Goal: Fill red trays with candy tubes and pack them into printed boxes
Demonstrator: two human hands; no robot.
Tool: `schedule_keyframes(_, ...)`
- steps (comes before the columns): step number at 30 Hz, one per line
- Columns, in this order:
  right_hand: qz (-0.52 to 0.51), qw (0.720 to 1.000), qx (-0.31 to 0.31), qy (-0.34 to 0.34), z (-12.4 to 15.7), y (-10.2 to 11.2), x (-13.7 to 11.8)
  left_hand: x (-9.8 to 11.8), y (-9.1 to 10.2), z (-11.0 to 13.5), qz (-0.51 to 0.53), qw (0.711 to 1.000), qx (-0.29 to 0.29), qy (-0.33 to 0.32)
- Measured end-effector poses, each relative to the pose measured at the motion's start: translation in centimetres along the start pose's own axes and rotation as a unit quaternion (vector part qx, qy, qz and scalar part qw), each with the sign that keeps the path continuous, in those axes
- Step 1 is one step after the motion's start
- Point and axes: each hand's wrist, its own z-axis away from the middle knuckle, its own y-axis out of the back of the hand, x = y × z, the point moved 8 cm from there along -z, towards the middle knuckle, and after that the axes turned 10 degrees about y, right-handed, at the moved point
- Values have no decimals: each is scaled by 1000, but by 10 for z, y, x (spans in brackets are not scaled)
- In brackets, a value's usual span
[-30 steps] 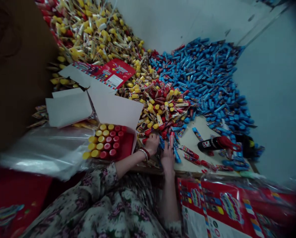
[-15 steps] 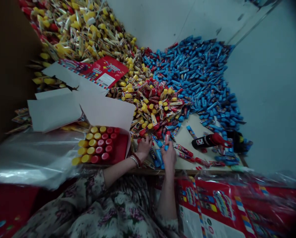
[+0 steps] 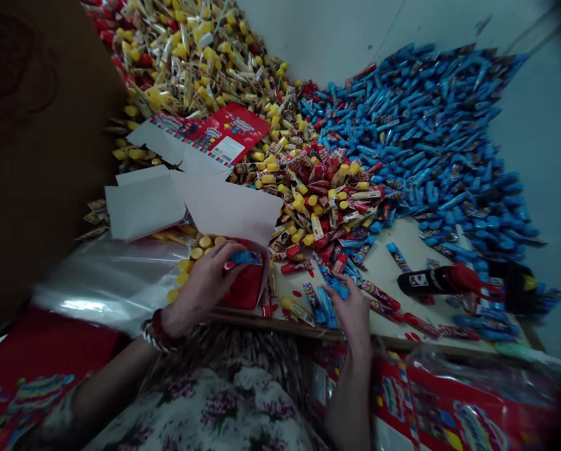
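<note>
Blue-wrapped candy tube (image 3: 245,257) sits pinched in the left grip (image 3: 200,285), its fingers closed around it, just above the open carton (image 3: 231,210). White flaps fold back from the carton's red inside, and yellow caps (image 3: 196,252) show beside the hand. The right grip (image 3: 353,313) is open, its fingertips (image 3: 339,289) spread on loose blue tubes (image 3: 320,307) lying on the desk (image 3: 393,263). Red striped tubes (image 3: 380,295) lie just beside that hand, and a black-and-red bottle (image 3: 435,282) lies farther along (on its side, not upright). Behind the desk rise 3 heaps of sweets: yellow (image 3: 200,69), mixed red and yellow (image 3: 322,200) and blue (image 3: 431,138). A clear plastic sheet (image 3: 111,285) spreads left of the carton, and printed red cartons (image 3: 449,401) lie in front of the desk.
</note>
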Motion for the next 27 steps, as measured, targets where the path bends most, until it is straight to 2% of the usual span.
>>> schedule_keyframes(2, -63, 998, -7, 16, 8, 1, -18, -13, -6, -4, -56, 998, -9, -7)
schedule_keyframes(5, -126, 990, -28, 56, 12, -10, -50, -21, -33, -8, -167, 984, -40, -47)
schedule_keyframes(8, -151, 979, 8, 140, 14, -14, -79, -26, -52, -9, -233, 968, -75, -55)
schedule_keyframes(11, -147, 965, 59, 211, 18, -16, -98, -28, -53, -7, -246, 964, -94, -43)
schedule_keyframes(13, -141, 957, 70, 245, 19, -20, -108, -28, -52, -6, -251, 962, -103, -40)
schedule_keyframes(18, -128, 936, 20, 328, 11, -28, -134, -25, -55, -11, -279, 950, -138, -36)
schedule_keyframes(21, -122, 932, -6, 340, 6, -13, -141, -19, -56, -15, -294, 939, -174, -29)
schedule_keyframes(24, -140, 929, 22, 341, 5, 10, -143, -12, -56, -16, -293, 937, -187, -27)
schedule_keyframes(25, -147, 927, 31, 345, 5, 13, -144, -10, -57, -16, -297, 936, -187, -27)
schedule_keyframes(27, -148, 924, 21, 351, 4, 6, -147, -10, -60, -16, -309, 933, -183, -23)
